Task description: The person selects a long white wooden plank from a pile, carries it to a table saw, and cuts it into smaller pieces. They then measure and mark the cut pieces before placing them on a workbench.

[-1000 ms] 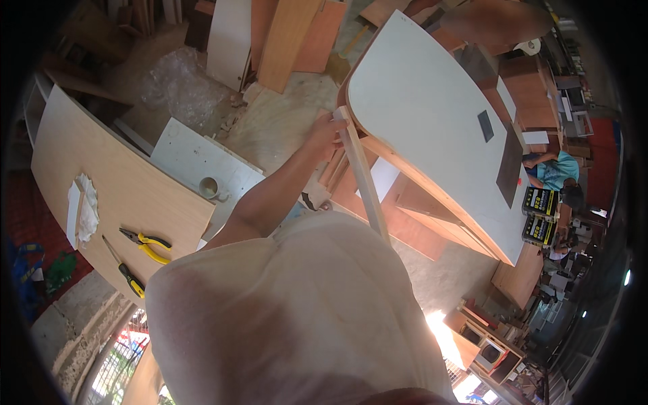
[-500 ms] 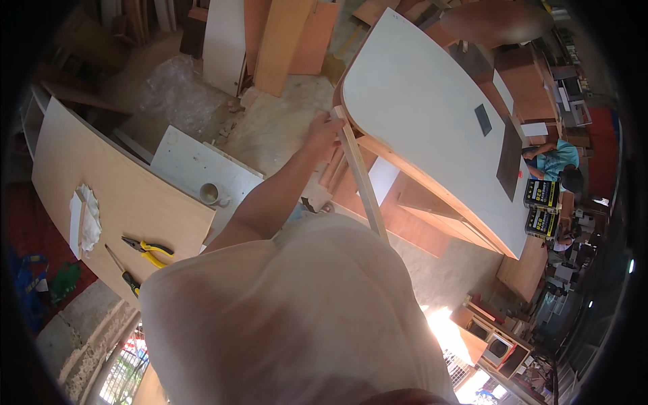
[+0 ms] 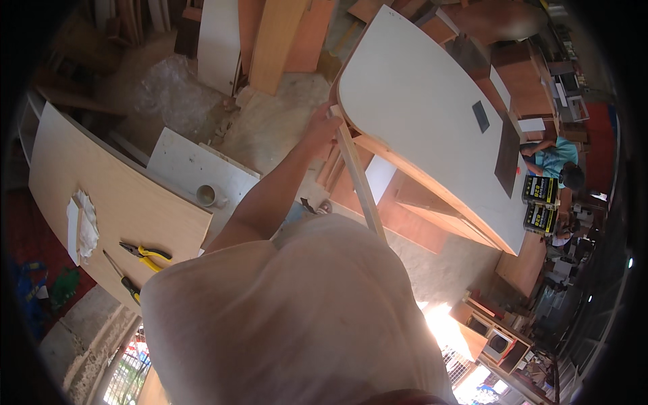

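Note:
My left hand grips a pale wooden strip near its upper end, beside the rounded corner of a white-topped board with wooden edging. The strip runs down toward my torso, which hides its lower end. My right hand is not visible. On the white board lie a dark slab, a smaller dark piece and two black-and-yellow cans at the far edge. At the left, a plywood panel carries pliers, a screwdriver and a white crumpled item with a strip.
A white board with a cup lies between the panels. Wooden panels lean at the back, near clear plastic sheeting. A co-worker in a cyan shirt is at the right, among stacked wooden pieces.
The view has shifted slightly, and the surroundings sit a little differently in the picture. My left hand, still gripping the strip, appears slightly higher and further left beside the board's corner.

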